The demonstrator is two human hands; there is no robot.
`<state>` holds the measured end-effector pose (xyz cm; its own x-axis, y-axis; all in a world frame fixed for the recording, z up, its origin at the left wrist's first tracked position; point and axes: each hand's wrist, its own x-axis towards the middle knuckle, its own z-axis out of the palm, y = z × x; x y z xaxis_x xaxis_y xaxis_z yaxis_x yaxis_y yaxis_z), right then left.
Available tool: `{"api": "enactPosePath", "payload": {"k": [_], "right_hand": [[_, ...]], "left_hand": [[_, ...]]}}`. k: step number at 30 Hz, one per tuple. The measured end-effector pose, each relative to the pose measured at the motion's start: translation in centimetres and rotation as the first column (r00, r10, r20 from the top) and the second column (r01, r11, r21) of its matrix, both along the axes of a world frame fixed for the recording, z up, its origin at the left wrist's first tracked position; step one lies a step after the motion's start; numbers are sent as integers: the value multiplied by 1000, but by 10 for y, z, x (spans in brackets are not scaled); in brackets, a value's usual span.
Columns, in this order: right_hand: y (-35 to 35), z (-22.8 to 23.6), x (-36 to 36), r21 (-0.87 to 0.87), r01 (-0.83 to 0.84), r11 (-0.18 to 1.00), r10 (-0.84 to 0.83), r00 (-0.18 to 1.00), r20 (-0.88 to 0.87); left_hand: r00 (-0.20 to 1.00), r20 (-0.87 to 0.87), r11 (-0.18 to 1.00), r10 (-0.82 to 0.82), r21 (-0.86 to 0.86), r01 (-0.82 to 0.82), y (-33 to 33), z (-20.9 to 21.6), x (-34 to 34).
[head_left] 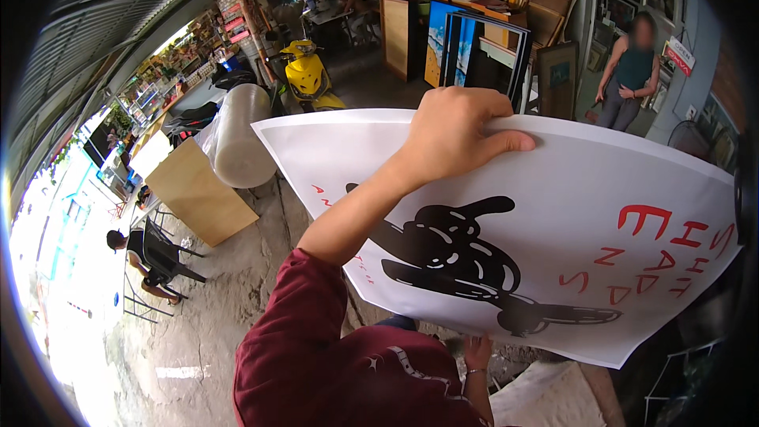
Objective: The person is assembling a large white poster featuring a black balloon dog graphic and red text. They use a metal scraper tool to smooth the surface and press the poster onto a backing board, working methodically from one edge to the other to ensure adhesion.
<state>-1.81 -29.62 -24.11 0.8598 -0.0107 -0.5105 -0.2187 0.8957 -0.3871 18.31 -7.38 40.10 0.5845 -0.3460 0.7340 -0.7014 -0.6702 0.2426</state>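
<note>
A large white poster (569,166) with a black drawing of intertwined hands and red lettering spans the view in front of me, tilted and slightly bowed. My left hand (462,128) grips its upper edge, thumb on the printed face and fingers curled over behind. Below, at the lower edge, is my right hand (477,352), with a thin bracelet at the wrist. It holds the sheet there, its fingers mostly hidden by the paper.
A clear wrap roll (243,134) and a plywood board (202,191) stand left. Behind are a yellow scooter (310,77), black frames (518,55) and stacked pictures. One person (632,71) stands at right; another (142,261) is by a black chair (168,249). Pale fabric (545,397) lies below.
</note>
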Motion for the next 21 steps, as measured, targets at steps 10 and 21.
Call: {"api": "enactPosePath", "payload": {"k": [10, 21], "right_hand": [[19, 0, -3, 5, 24, 1000, -25, 998, 63], [50, 5, -17, 3, 75, 997, -75, 994, 74]], "left_hand": [[998, -21, 997, 55, 47, -54, 19, 12, -42], [1000, 20, 999, -8, 38, 7, 16, 18, -54]]}}
